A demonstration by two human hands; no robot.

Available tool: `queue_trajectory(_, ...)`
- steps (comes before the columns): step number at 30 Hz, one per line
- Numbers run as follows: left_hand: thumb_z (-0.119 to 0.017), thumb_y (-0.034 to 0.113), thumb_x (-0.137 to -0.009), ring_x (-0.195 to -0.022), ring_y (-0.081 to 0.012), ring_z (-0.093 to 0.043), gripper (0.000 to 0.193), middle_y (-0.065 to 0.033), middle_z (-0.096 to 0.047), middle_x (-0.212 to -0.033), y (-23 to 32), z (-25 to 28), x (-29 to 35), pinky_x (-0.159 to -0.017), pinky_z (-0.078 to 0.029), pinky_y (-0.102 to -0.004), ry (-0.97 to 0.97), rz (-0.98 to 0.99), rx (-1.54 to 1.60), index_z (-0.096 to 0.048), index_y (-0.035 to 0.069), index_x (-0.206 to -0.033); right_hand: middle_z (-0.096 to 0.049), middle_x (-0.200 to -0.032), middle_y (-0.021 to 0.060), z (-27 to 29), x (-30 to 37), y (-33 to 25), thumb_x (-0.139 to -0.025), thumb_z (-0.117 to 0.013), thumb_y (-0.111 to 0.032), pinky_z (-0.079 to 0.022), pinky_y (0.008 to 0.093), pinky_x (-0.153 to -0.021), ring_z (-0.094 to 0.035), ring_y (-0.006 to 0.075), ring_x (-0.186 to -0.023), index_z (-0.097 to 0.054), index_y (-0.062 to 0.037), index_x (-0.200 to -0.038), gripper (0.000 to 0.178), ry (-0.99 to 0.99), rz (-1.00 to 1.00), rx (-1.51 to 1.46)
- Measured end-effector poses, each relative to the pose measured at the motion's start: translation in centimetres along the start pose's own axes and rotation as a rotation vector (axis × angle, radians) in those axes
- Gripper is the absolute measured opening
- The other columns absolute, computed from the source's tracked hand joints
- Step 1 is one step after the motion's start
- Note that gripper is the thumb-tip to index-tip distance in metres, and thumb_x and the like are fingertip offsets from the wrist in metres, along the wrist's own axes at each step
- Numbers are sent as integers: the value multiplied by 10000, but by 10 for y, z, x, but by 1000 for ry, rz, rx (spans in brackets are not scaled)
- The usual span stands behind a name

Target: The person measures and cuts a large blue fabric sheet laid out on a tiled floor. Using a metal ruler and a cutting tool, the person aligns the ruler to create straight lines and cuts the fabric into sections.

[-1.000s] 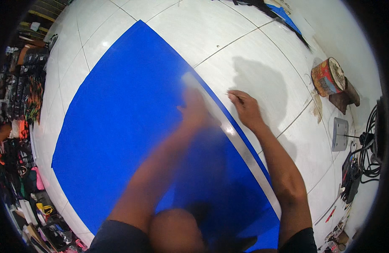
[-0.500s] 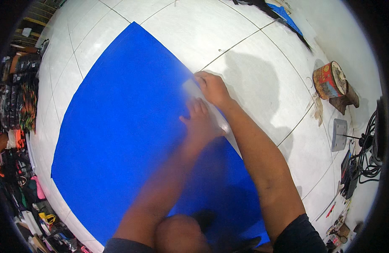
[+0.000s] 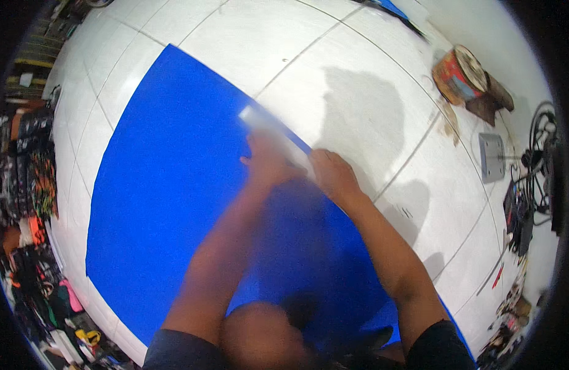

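Note:
A large blue sheet [image 3: 155, 160] lies on the white tiled floor, one corner pointing away from me. Along its right-hand edge is a pale, straight-edged strip [image 3: 251, 116], partly covered and smeared by motion. My left hand [image 3: 269, 157] rests over this strip with its thumb stuck out; the other fingers are blurred and look spread flat. Just right of it, my right hand [image 3: 334, 172] is at the sheet's edge by the strip's nearer end. Its fingers are curled closed, and what they hold is hidden beneath them.
My knee [image 3: 260, 333] is over the sheet's near part. At right stand a rusty tin [image 3: 460, 77], a grey plate-like object [image 3: 492, 157] and black cables [image 3: 539, 154] against the wall. Piled goods [image 3: 35, 185] line the left side.
My right hand has slid toward me along the sheet's edge, from beside the strip's far end to its nearer end. The left hand stays over the strip. The whole view has shifted slightly.

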State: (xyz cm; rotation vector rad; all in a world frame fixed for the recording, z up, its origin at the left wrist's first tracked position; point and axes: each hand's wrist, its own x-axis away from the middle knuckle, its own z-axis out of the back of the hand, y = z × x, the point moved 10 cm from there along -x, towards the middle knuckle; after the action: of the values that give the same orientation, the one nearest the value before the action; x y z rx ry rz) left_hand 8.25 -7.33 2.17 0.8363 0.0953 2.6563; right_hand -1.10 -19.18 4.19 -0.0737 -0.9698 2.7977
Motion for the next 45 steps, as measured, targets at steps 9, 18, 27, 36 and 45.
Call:
queue_trajectory(9, -642, 878, -668, -1523, -479, -47, 1454, -368, -95, -1612, -7, -33, -38, -1244, -32, -514, -63, -102, -400, -123, -186, -1512, -672, -1112, 211, 71, 277, 126, -1014, -534, -208, -508, 445, -938, -636, 393, -1063, -653, -14, -1100, 243, 110, -563, -62)
queue_trajectory(18, -755, 835, -594, -1445, -491, -281, 1474, -381, -251, -1536, -26, -22, -58, -1192, -282, -495, 157, -114, -363, -181, -188, -1488, -719, -949, 185, 137, 572, 242, -1036, -533, -312, -549, 411, -804, -719, 287, -888, -642, 31, -1088, 364, 490, -977, -47)
queue_trajectory(27, -743, 847, -589, -1452, -487, -273, 1481, -384, -244, -1542, -37, -16, -65, -1196, -277, -497, 163, -99, -365, -186, -187, -1492, -696, -1003, 153, 176, 730, 287, -1031, -535, -222, -604, 355, -671, -731, 257, -812, -588, 34, -1154, 289, 975, -1438, -398)
queue_trajectory(36, -748, 846, -586, -1433, -491, -302, 1469, -395, -294, -1511, -33, -8, -54, -1189, -283, -502, 107, -130, -348, -218, -203, -1468, -693, -1056, 235, 171, 606, 228, -1006, -568, -222, -529, 485, -874, -670, 418, -993, -660, -4, -1095, 253, 537, -1323, 310)
queue_trajectory(45, -739, 846, -601, -1448, -499, -269, 1461, -422, -285, -1501, -3, -14, -31, -1206, -249, -482, 26, -171, -305, -239, -242, -1439, -674, -1074, 185, 77, 291, 97, -963, -573, -133, -538, 455, -877, -654, 372, -997, -647, -25, -1112, 199, 189, -524, 158)
